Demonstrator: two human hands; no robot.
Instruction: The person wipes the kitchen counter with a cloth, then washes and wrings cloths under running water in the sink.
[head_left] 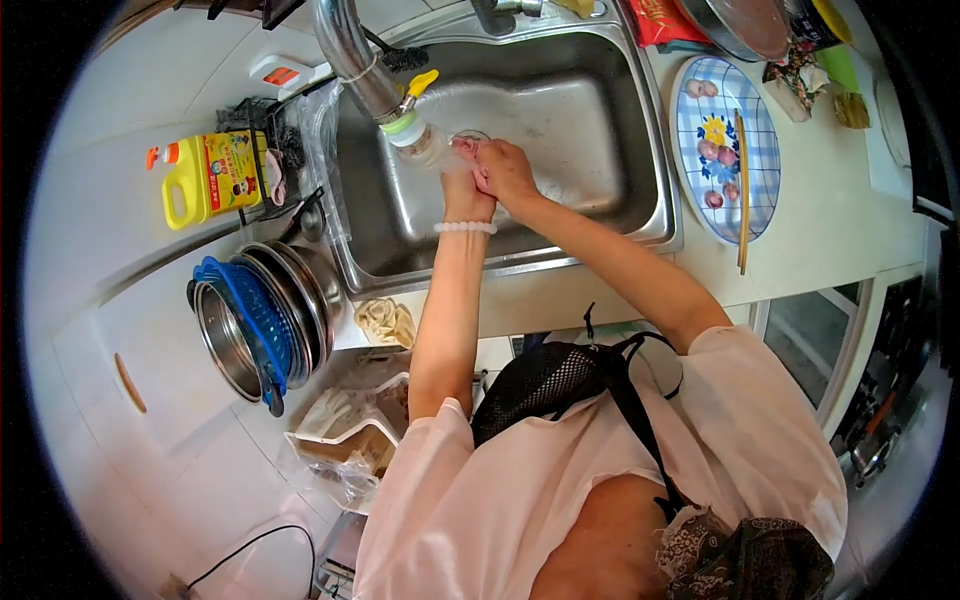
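Both hands are together over the steel sink, just right of the faucet and its outlet. My left hand, with a white bead bracelet at the wrist, has its fingers closed against the other hand. My right hand is closed around a pinkish thing that lies between the two hands; what it is cannot be made out. A clear round rim shows just beyond the fingers. Water appears to run from the outlet beside them.
An oval checked plate with chopsticks lies on the right counter. At the left are a yellow detergent bottle, stacked metal bowls with a blue basket, and a crumpled cloth. A red packet lies beyond the plate.
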